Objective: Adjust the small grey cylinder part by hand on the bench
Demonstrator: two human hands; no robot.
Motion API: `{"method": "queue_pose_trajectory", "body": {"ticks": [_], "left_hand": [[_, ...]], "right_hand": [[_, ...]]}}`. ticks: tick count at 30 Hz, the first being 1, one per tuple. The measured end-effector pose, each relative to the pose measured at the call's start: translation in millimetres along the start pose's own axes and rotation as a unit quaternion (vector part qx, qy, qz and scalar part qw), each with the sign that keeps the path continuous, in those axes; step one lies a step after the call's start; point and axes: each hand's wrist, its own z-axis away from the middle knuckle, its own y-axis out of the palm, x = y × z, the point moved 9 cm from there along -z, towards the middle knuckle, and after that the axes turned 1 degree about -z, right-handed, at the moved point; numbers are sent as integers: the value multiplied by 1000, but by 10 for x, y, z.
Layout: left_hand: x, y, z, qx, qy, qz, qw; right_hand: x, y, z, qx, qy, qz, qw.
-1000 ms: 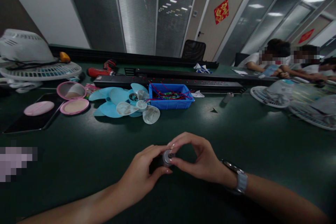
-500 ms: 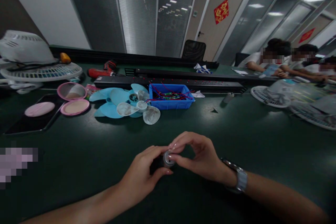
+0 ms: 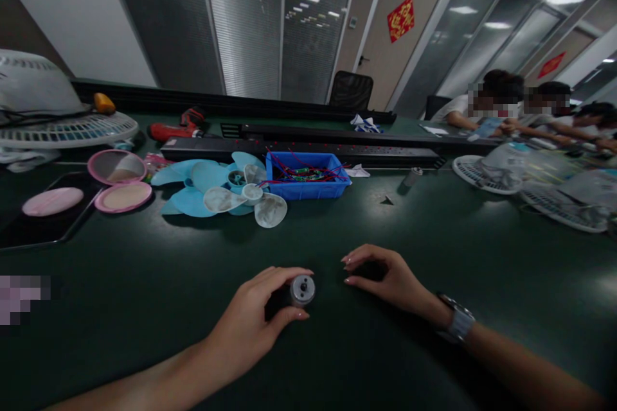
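Silvery motor [image 3: 303, 289] sits low centre of the frame, pinched by the left hand [image 3: 250, 324] so its shaft end faces out; the right hand [image 3: 385, 276] hovers beside it, loosely curled, holding nothing.

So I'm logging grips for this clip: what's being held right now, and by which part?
The left hand holds a small motor by its round body, metal end facing outward. The right hand holds nothing.

I am in an office used as a workshop; far off are glass walls [image 3: 250, 19]; my long green table [image 3: 434, 237] holds fan blades [image 3: 216, 189], a blue bin [image 3: 306, 183] of wires and fan grilles [image 3: 486, 174].
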Motion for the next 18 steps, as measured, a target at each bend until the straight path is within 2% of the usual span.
{"method": "queue_pose_trajectory", "body": {"ticks": [5,7,9,13,15,18], "left_hand": [[-3,-6,-16,0,-7,-4,1000],[-11,-3,-16,1,-5,-5,1000],[-21,-3,-14,-3,3,-5,1000],[-21,-15,-8,-20,18,-2,1000],[-27,-18,-5,-25,26,3,999],[-55,-17,0,-24,42,11,999]], "right_hand": [[69,-22,-50,-12,13,-16,1000],[234,-32,-103,-34,-4,-31,999],[505,0,-171,-47,-53,-60,996],[996,250,-304,0,-146,-96,985],[1071,388,-354,28,-155,-89,983],[1027,505,-392,42,-148,-76,985]]}}
